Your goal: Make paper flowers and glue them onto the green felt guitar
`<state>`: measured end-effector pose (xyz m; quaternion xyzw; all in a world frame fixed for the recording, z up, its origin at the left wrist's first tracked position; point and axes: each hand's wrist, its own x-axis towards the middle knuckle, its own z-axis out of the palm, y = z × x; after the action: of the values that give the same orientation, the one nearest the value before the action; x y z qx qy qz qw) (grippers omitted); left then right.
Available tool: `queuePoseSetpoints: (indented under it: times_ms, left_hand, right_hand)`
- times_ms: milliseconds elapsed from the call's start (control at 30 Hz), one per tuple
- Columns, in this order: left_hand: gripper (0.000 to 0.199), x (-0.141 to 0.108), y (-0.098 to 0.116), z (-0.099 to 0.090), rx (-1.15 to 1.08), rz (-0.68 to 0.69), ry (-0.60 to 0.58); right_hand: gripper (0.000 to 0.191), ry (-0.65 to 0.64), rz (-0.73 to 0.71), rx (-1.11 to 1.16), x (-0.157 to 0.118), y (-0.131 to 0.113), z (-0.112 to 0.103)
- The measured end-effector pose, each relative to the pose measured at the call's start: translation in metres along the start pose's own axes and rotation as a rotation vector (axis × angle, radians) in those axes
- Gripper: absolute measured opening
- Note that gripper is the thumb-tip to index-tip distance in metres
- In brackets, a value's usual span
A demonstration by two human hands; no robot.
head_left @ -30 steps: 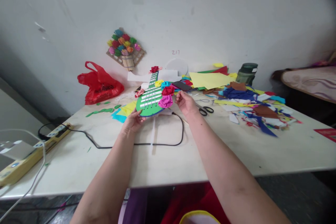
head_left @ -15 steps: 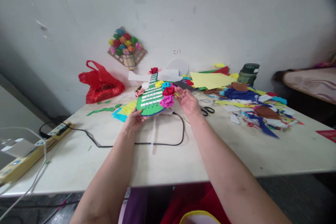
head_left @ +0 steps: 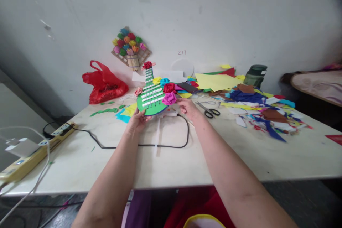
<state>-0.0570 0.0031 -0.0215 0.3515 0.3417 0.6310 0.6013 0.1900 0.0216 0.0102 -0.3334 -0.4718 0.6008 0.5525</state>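
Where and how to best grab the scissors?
Probably by the black handles, right hand coming from the near side: the scissors lie on the table with handles toward the person and blades pointing away, leftward.

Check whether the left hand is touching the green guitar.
Touching. The head view shows the left hand gripping the green guitar at its lower edge, with no gap between them.

The guitar-shaped board [head_left: 151, 95] is green with white stripes [head_left: 153, 97], its flowers [head_left: 169, 88] magenta, red, blue, yellow and pink.
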Motion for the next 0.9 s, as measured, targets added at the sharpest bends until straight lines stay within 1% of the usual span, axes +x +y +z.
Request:
queuePoseSetpoints:
  times_ms: [67, 133, 200, 267, 367, 467, 533, 633, 733, 900]
  left_hand:
    - [0.044, 0.0, 0.0, 0.0, 0.0, 0.01, -0.008]
    - [0.045, 0.0, 0.0, 0.0, 0.0, 0.018, -0.011]
    - [0.044, -0.001, 0.0, 0.001, -0.001, 0.02, -0.003]
    - [0.043, -0.002, 0.001, 0.003, -0.002, 0.018, 0.011]
    - [0.043, -0.002, 0.001, 0.004, -0.005, 0.021, 0.018]
    - [0.043, -0.001, 0.001, 0.002, -0.013, 0.035, 0.029]
    - [0.044, 0.001, 0.0, 0.001, -0.014, 0.037, 0.042]
    - [0.044, 0.002, -0.002, -0.001, -0.015, 0.039, 0.04]
    - [0.044, 0.003, -0.003, -0.002, -0.017, 0.049, 0.042]
    - [0.05, 0.001, -0.001, 0.0, -0.007, 0.067, 0.051]
  right_hand:
    - [0.02, -0.122, 0.004, -0.027, -0.002, 0.001, 0.002]
    - [0.018, -0.223, 0.005, -0.092, -0.003, 0.003, 0.003]
    - [0.015, -0.262, 0.014, -0.164, -0.003, 0.006, 0.005]
    - [0.02, -0.248, 0.036, -0.181, -0.002, 0.009, 0.005]
    - [0.022, -0.158, 0.042, -0.059, 0.001, 0.013, 0.003]
    - [0.02, -0.013, -0.071, 0.135, 0.006, 0.013, 0.0]
    - [0.017, 0.037, -0.156, 0.257, 0.007, 0.01, 0.0]
    - [0.019, 0.026, -0.227, 0.422, 0.005, 0.003, -0.001]
    - [0.025, 0.011, -0.224, 0.502, -0.001, -0.005, -0.002]
    - [0.035, -0.013, -0.089, 0.315, -0.005, -0.008, -0.006]
